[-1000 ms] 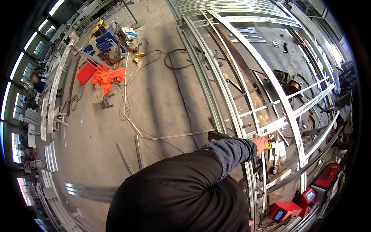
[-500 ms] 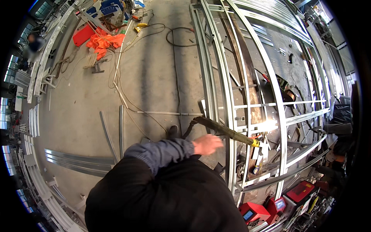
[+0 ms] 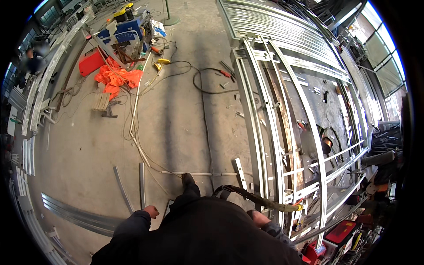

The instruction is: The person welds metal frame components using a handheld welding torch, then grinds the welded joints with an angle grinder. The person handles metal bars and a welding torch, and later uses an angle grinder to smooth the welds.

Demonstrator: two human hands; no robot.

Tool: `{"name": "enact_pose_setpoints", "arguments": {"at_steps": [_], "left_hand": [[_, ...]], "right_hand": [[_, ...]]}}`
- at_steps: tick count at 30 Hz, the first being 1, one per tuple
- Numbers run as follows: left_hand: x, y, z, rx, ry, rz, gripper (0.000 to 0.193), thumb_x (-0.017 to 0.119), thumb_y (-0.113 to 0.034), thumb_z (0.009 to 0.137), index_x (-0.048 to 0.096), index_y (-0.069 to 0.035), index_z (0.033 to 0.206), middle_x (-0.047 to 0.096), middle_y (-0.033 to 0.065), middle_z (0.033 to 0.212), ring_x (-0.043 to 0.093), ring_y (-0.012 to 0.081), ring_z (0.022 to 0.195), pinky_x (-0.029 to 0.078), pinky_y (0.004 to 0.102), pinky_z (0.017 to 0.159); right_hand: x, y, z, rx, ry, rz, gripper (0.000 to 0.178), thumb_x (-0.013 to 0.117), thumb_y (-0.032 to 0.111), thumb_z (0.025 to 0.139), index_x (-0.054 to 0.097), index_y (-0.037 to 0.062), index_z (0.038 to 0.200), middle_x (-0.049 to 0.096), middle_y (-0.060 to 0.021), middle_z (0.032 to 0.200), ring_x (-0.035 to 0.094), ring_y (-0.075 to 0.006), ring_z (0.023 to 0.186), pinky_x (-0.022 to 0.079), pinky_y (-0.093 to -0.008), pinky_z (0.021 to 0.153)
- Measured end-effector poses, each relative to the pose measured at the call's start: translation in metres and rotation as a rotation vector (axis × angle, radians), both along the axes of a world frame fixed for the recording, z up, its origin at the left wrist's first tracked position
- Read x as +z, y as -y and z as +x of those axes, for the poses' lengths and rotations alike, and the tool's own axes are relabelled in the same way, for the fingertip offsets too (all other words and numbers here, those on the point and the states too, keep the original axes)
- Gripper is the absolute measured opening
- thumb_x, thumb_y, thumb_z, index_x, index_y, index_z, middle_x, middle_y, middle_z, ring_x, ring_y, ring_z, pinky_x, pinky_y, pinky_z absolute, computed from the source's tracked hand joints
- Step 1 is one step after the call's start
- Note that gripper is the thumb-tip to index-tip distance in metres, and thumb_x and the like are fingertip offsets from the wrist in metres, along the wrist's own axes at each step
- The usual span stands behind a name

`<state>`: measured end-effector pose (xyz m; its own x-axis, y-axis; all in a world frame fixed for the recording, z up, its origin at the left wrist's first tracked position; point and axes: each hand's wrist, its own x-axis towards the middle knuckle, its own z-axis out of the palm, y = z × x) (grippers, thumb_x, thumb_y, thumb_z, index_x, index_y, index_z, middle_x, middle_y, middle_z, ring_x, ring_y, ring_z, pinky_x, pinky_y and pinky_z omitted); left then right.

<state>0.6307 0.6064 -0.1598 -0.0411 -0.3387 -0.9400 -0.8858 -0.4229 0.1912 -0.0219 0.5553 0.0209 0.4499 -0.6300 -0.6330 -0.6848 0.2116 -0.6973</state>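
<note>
My left hand (image 3: pixel 152 211) is out to the left of my body above the concrete floor (image 3: pixel 97 159), its fingers curled with nothing visible in them. On the other side my right hand (image 3: pixel 259 218) is low beside my body, just below a thick olive-sleeved cable (image 3: pixel 270 204). Its fingers are hidden, so I cannot tell whether it grips anything. The cable runs from in front of me over the metal frame (image 3: pixel 274 176) and has a yellow band (image 3: pixel 300 207) near its far end. My shoe (image 3: pixel 188 180) shows ahead on the floor.
Thin cables (image 3: pixel 204 110) and a light metal tube (image 3: pixel 198 173) cross the floor ahead. Grey metal channels (image 3: pixel 75 214) lie to the left. Orange cloth (image 3: pixel 117 79) and a red case (image 3: pixel 91 62) are at the far left. Red machines (image 3: pixel 341 232) stand at the lower right.
My left hand has swung from across my body out to the left. My right hand has come into view. The bright glare on the frame is gone, and the view has shifted to show more ahead.
</note>
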Motion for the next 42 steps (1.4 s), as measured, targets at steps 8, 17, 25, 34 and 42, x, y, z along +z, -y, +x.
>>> {"name": "enact_pose_setpoints", "arguments": {"at_steps": [8,17,25,34,42], "left_hand": [[0.055,0.171,0.038,0.344,-0.021,-0.588,0.040,0.073,-0.019,0.078,0.081,-0.009,0.115,0.078,0.0203,0.116,0.071,0.0403,0.115,0.056,0.0464,0.103],[0.035,0.361,0.040,0.346,-0.093,-0.606,0.042,0.074,-0.017,0.077,0.079,-0.008,0.118,0.077,0.0215,0.115,0.070,0.0404,0.116,0.056,0.0462,0.101],[0.022,0.490,0.088,0.589,0.016,-0.398,0.053,0.081,-0.028,0.081,0.075,-0.004,0.128,0.079,0.0207,0.113,0.075,0.0375,0.107,0.059,0.0440,0.098],[0.039,0.669,0.108,0.897,-0.026,-0.347,0.049,0.080,-0.028,0.093,0.071,0.002,0.130,0.079,0.0231,0.111,0.077,0.0292,0.102,0.059,0.0381,0.088],[-0.030,0.843,0.208,0.986,-0.027,-0.266,0.038,0.072,-0.024,0.096,0.074,0.002,0.123,0.079,0.0211,0.108,0.077,0.0329,0.096,0.059,0.0409,0.086]], "right_hand": [[-0.121,0.157,0.039,-0.015,-0.511,0.092,0.044,0.063,0.037,0.096,0.077,0.0069,0.125,0.076,-0.0245,0.123,0.072,-0.0410,0.118,0.056,-0.0472,0.103],[-0.169,0.279,0.066,0.280,-0.251,0.106,0.043,0.064,0.035,0.098,0.075,0.0052,0.126,0.076,-0.0211,0.124,0.072,-0.0402,0.116,0.058,-0.0494,0.096],[-0.244,0.640,0.134,0.067,-0.236,-0.112,0.028,0.069,0.024,0.093,0.079,0.0077,0.114,0.079,-0.0164,0.103,0.076,-0.0342,0.093,0.062,-0.0454,0.079],[-0.157,1.086,0.362,-0.316,0.101,0.069,0.042,0.062,0.026,0.104,0.065,0.0013,0.137,0.073,-0.0089,0.103,0.069,-0.0197,0.086,0.058,-0.0368,0.072],[-0.254,1.177,0.442,0.089,-0.369,0.039,0.071,0.056,0.057,0.103,0.061,0.0032,0.149,0.061,-0.0302,0.149,0.059,-0.0432,0.139,0.047,-0.0488,0.117]]}}
